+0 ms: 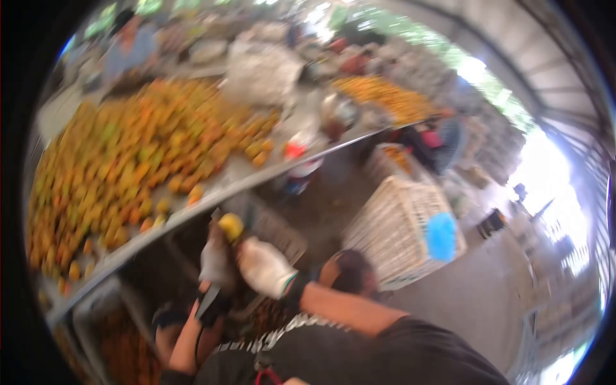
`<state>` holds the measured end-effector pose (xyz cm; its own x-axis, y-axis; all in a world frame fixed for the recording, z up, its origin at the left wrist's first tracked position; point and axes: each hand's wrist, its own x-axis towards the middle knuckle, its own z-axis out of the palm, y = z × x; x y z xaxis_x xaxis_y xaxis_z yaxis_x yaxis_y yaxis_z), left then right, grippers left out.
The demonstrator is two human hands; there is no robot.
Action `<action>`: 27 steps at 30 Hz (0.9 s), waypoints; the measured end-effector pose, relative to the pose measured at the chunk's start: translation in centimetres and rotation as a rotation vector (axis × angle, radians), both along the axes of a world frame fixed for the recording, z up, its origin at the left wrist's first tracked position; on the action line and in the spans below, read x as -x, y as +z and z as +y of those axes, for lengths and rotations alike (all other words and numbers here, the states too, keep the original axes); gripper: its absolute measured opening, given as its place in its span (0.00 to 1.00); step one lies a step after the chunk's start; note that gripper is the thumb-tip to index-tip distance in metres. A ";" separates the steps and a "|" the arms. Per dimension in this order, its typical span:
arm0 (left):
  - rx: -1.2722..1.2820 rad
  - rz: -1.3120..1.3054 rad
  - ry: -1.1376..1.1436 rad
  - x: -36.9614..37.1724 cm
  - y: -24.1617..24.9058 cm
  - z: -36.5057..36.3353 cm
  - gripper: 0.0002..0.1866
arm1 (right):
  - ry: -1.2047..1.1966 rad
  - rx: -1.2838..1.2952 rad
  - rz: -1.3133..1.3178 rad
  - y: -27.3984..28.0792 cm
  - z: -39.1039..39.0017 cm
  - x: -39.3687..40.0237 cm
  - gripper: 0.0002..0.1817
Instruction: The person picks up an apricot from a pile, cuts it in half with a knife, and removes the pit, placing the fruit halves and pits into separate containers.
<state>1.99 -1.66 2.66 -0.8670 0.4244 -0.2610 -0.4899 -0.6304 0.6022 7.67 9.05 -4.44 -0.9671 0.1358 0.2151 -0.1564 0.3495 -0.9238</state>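
Note:
A round yellow fruit point(231, 226) shows at the fingertips, between my two gloved hands, over the lower side of the sorting table. My left hand point(217, 256), in a pale, stained glove, is closed against the fruit's left side. Just below and right of the fruit is my right hand point(264, 266) in a white glove with brown-stained fingers. Motion blur smears its fingers, so I cannot tell whether it grips the fruit too. A flat grey strip point(206, 301) lies along my left wrist. Grey crates point(273, 224) stand beneath and behind the hands.
Many yellow-orange fruits point(141, 154) cover the long table point(218, 199), whose metal edge runs diagonally. Tall pale woven-looking crates point(398, 224), one with a blue patch point(441, 236), stand right. A person point(131, 48) is across the table; another point(449, 138) is farther right.

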 end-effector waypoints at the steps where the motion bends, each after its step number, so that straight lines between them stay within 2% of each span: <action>1: -0.123 -0.106 -0.130 0.4 -1.7 0.0 0.27 | -0.016 0.544 0.050 -0.2 0.7 -0.5 0.03; 2: 0.189 0.290 0.114 -2.0 1.4 -0.7 0.27 | -0.114 0.124 -0.226 3.6 0.6 -1.1 0.03; 3: -0.112 -0.063 -0.155 1.3 -2.4 -0.4 0.28 | -0.085 0.042 -0.191 5.3 0.0 -1.3 0.05; 4: 0.384 0.550 0.227 2.6 -6.6 0.7 0.28 | -0.045 -0.567 -0.015 9.2 -1.3 -1.9 0.07; 5: 0.032 0.048 -0.002 0.6 0.1 -0.7 0.27 | -0.137 -0.544 -0.238 11.8 -2.8 -1.7 0.09; 6: 0.058 -0.041 -0.040 -1.1 4.9 -1.9 0.24 | -0.138 -0.542 -0.202 11.8 -2.7 -1.6 0.08; 9: -0.046 -0.048 -0.117 -0.4 3.8 -2.4 0.24 | -0.133 -0.555 -0.114 11.1 -2.2 -1.4 0.08; 11: -0.121 0.023 -0.082 -0.2 3.6 -2.4 0.23 | -0.082 -0.461 0.003 11.0 -1.9 -1.4 0.07; 14: -0.190 0.063 -0.070 0.5 2.4 -2.0 0.22 | -0.054 -0.394 -0.096 13.7 -2.1 -2.0 0.09; 16: -0.195 0.091 -0.035 0.2 3.0 -1.9 0.23 | -0.059 -0.398 -0.037 14.4 -2.2 -2.2 0.10; 18: -0.141 0.055 0.022 0.1 3.4 -1.8 0.23 | -0.105 -0.389 -0.117 16.0 -2.4 -2.8 0.12; 20: -0.104 0.086 0.053 0.0 3.4 -2.1 0.23 | -0.158 -0.430 0.104 15.6 -1.2 -2.1 0.13; 23: -0.125 0.203 -0.011 0.1 2.9 -1.9 0.23 | -0.281 -0.364 0.081 17.3 -0.7 -0.6 0.12; 25: 0.099 0.531 -0.128 0.0 2.5 -2.6 0.25 | -0.287 -0.380 0.115 17.2 -0.5 0.7 0.12; 26: 0.101 0.531 -0.118 -0.4 2.6 -2.2 0.25 | -0.287 -0.392 0.148 16.8 -0.6 1.4 0.12; 27: 0.216 0.656 0.016 -1.1 3.1 -1.5 0.24 | -0.229 -0.325 0.139 16.3 -0.8 2.0 0.13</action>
